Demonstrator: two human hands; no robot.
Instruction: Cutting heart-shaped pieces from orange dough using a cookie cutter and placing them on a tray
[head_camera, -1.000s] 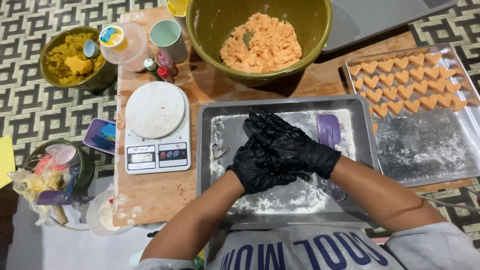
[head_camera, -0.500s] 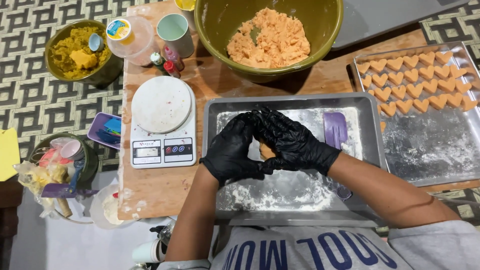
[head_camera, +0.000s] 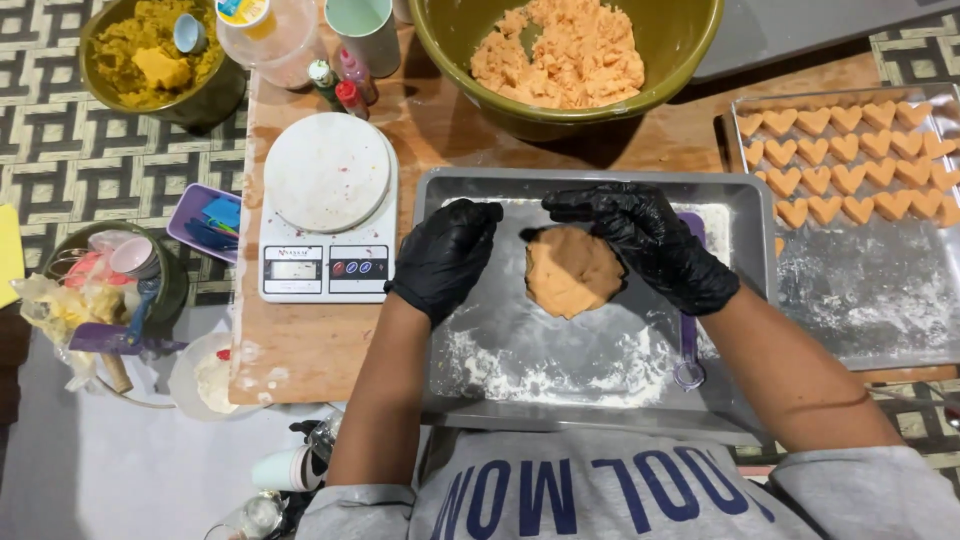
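A home baking spot: kitchen scale (head_camera: 328, 205), floured baking tray (head_camera: 520, 370), dough bowl (head_camera: 680, 60), patterned floor mat (head_camera: 60, 170).

A white kitchen scale (head_camera: 328, 205) sits beside a green dough bowl (head_camera: 565, 55).

Wooden board (head_camera: 330, 340) is lying over floor mat (head_camera: 90, 170) with black-and-white geometric pattern; pale grey floor (head_camera: 80, 460) is showing bottom left. Light is falling evenly overhead.
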